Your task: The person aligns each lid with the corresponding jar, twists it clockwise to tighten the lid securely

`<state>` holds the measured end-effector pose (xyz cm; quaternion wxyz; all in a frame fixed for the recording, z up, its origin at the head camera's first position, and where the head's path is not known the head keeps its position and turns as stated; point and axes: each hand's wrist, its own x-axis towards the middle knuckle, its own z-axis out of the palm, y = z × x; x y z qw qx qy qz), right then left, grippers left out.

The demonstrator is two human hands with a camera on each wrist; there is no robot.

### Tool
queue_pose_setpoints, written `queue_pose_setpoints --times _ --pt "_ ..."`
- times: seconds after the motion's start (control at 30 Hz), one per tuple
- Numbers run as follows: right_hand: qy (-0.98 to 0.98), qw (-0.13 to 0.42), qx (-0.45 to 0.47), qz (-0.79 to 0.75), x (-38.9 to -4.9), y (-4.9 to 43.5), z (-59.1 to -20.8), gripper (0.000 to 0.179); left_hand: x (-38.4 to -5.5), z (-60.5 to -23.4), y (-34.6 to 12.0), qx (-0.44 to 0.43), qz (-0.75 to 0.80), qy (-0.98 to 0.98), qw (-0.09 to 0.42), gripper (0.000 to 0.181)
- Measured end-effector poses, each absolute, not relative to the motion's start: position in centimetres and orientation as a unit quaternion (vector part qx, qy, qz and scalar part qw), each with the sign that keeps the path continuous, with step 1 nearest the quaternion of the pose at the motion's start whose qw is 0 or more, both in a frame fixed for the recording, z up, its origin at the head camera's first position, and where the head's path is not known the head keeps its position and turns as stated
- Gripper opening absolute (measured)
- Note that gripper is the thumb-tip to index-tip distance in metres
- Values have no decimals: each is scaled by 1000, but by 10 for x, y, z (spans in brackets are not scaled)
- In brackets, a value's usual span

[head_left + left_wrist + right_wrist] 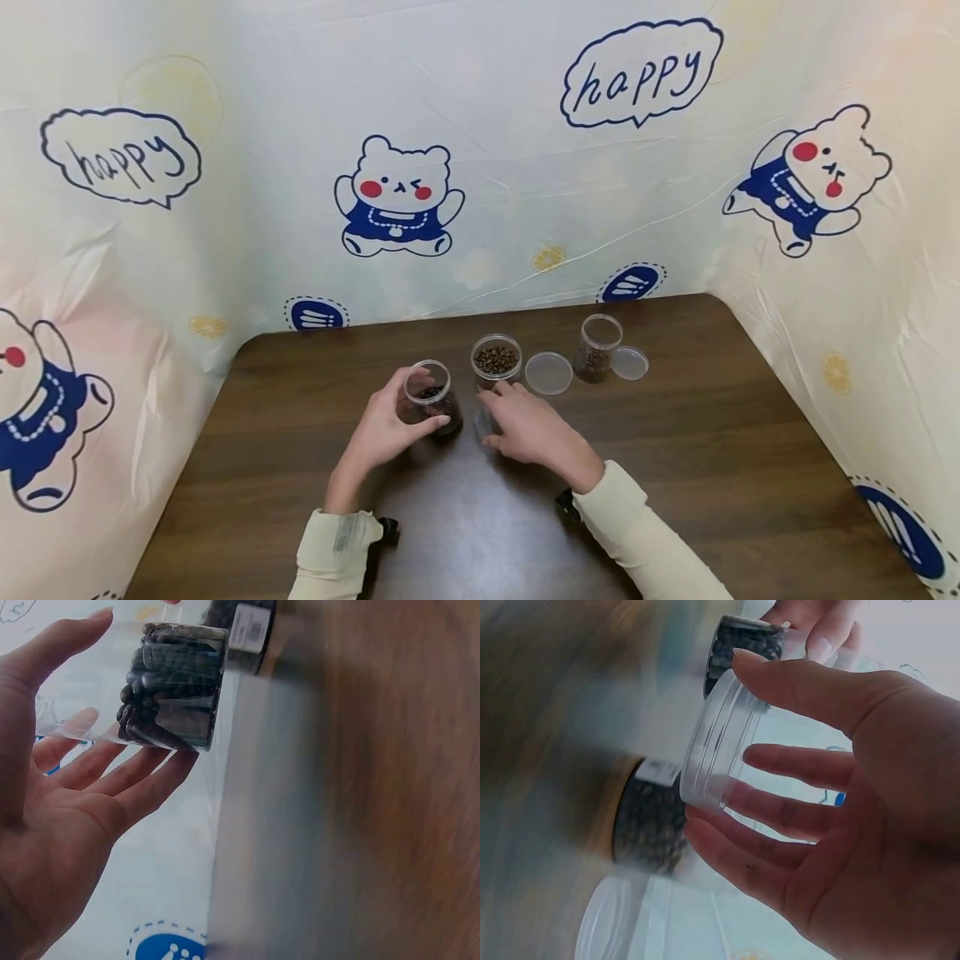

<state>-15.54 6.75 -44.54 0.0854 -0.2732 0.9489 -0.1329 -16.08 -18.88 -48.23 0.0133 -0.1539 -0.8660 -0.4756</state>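
My left hand (386,427) grips a clear plastic jar (444,410), thumb on one side and fingers on the other. Dark, glossy, elongated pieces (176,690) fill its lower part, and its mouth is uncovered. My right hand (532,427) holds a clear round lid (718,742) by its rim, between the thumb and the fingers, just right of that jar. Behind the right hand stands an open jar of brown beans (497,360), its lower part hidden by the fingers in the head view.
Farther right, another clear jar (597,354) holds small brown contents. Two clear lids lie flat on the brown table (675,467): one lid (549,373) between the jars, another lid (630,362) right of the far jar. A printed curtain (495,167) surrounds the table's back and sides.
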Motion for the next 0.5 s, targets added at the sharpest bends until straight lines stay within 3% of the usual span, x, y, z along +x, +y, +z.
queue_pose_setpoints --times 0.5 --pt "957 78 -222 -171 -146 117 -456 65 -159 -493 -148 -180 -498 -848 1 71"
